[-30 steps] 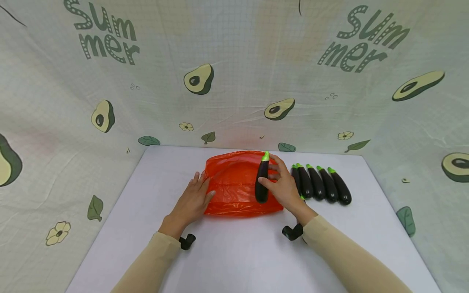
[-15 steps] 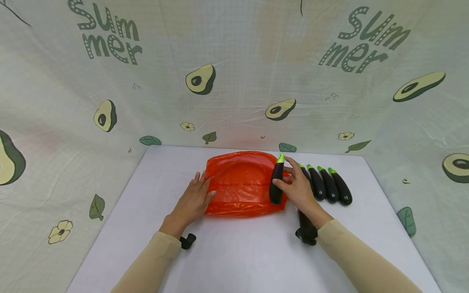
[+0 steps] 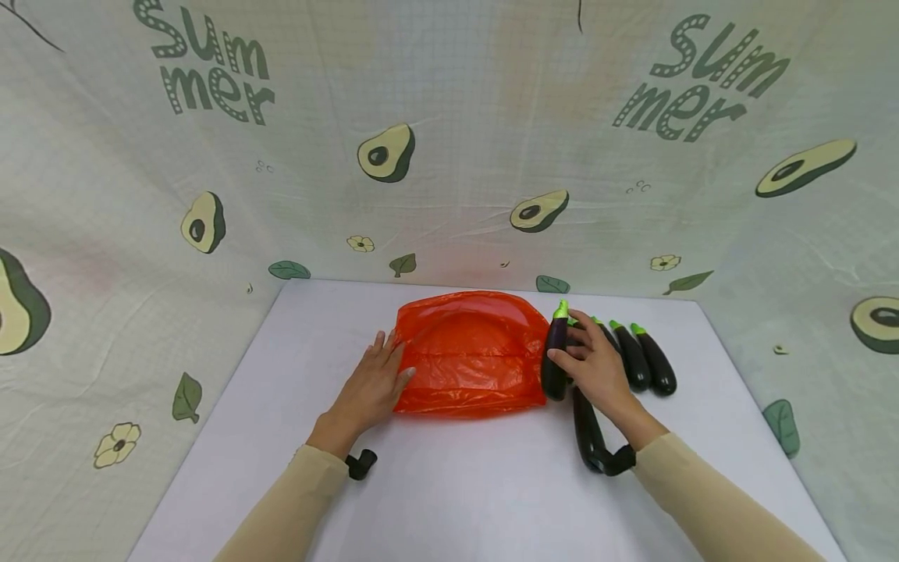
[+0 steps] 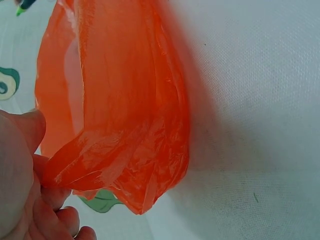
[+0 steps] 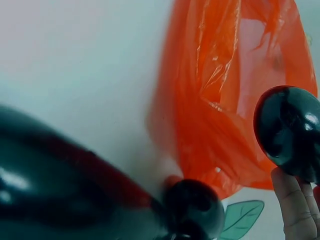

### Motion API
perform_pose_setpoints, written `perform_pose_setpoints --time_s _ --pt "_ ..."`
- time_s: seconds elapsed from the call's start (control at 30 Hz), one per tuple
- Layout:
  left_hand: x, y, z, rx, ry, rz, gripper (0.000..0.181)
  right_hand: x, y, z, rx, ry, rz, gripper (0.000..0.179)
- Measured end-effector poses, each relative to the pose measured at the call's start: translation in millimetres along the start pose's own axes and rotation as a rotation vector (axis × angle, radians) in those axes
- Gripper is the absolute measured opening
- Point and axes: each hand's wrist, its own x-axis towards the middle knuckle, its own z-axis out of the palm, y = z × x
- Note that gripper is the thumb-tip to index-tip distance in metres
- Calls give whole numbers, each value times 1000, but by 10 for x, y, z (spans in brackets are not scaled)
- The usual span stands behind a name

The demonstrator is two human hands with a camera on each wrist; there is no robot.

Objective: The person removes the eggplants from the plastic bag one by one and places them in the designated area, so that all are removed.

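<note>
At the right edge of the red plastic bag (image 3: 470, 355), my right hand (image 3: 598, 368) holds an eggplant (image 3: 554, 355) with its green stem up. The right wrist view shows the rounded end of the held eggplant (image 5: 287, 132) against the fingers. My left hand (image 3: 368, 386) is at the bag's left side. There, in the left wrist view, the fingers (image 4: 52, 195) pinch the gathered edge of the bag (image 4: 135, 100), whose mouth gapes. Another eggplant (image 3: 587, 425) lies by the right wrist, large and blurred in the right wrist view.
Several eggplants lie side by side right of the right hand, the outermost eggplant (image 3: 655, 363) in full view, others partly hidden by the hand. They rest on a white table (image 3: 456, 492). Behind hangs a cloth (image 3: 456, 117) printed with avocados.
My right hand has moved right with the eggplant, from in front of the bag to its right edge. More of the eggplant by the wrist shows. The left hand stays.
</note>
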Motion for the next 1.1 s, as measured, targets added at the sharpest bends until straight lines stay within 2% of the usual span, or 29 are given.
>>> perform_pose_setpoints --time_s 0.17,0.63,0.87,1.1 --pt "5 1 8 1 -6 -8 68 -34 70 -68 -5 -8 1 81" --pt "12 18 10 2 -32 -29 69 -125 237 -319 -66 38 -6 81" --pt "6 20 3 -1 -34 -36 69 -167 328 -417 -100 47 26 84" --pt "0 12 9 0 -35 -35 69 -222 466 -508 -121 57 19 85"
